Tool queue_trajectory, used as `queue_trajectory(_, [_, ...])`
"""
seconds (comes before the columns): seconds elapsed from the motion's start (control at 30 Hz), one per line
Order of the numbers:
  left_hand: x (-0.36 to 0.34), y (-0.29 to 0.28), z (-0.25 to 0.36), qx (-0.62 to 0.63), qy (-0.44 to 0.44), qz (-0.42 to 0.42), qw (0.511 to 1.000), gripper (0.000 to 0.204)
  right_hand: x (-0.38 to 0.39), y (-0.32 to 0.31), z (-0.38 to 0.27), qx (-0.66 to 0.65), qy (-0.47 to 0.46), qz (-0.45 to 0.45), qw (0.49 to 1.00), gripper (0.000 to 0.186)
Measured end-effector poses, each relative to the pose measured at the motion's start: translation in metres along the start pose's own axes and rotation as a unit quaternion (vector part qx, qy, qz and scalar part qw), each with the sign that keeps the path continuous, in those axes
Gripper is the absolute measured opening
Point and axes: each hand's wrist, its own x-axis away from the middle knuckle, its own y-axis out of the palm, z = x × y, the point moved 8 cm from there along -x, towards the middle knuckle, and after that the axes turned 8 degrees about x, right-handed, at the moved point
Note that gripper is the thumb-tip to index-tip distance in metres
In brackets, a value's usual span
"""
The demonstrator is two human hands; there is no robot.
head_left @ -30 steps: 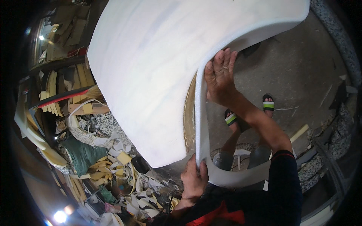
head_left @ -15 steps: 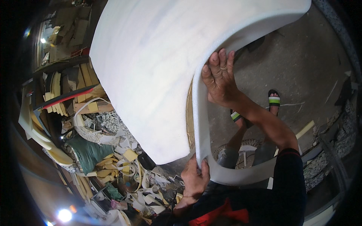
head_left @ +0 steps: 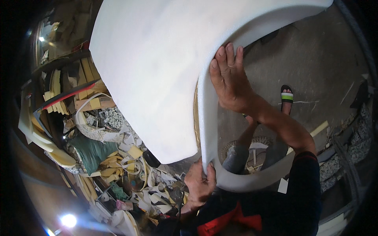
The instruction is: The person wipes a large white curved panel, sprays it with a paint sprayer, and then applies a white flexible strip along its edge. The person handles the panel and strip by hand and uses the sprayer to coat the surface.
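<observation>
A large white panel (head_left: 157, 78) with a concave curved edge fills the upper middle. A thick white foam strip (head_left: 208, 126) runs along that edge. Between panel and strip shows a narrow yellowish-brown gap (head_left: 195, 114), widest about mid-length. Past the panel's near corner, the loose strip bends right and crosses in front of my body. My left hand (head_left: 200, 181) pinches the strip near that corner, thumb on one side and fingers on the other. My right hand (head_left: 232, 80) lies against the strip farther up, fingers extended and pressed on its outer face.
Offcuts of foam (head_left: 136, 151) and scraps lie heaped on the left floor, beside a dark green bag (head_left: 92, 153). Stacked yellow foam strips (head_left: 57, 90) stand farther back. Speckled foam pieces (head_left: 332, 169) lie at right. My sandalled foot (head_left: 287, 94) is on the concrete floor (head_left: 311, 59).
The gap between strip and panel looks a little narrower. My right hand stays pressed on the strip and has shifted slightly; the left keeps its pinch. The whole view has tilted slightly.
</observation>
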Motion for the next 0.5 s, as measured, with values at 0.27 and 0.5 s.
queue_trajectory(0.27, [-0.002,-0.002,0.001,-0.013,-0.005,0.006,1.000,0.028,-0.001,-0.021,-0.009,-0.023,0.017,-0.125,0.992,0.079])
queue_trajectory(0.5, [-0.005,-0.004,0.002,0.008,0.014,0.023,1.000,0.030,0.010,-0.051,-0.002,0.034,0.113,-0.269,0.956,0.085])
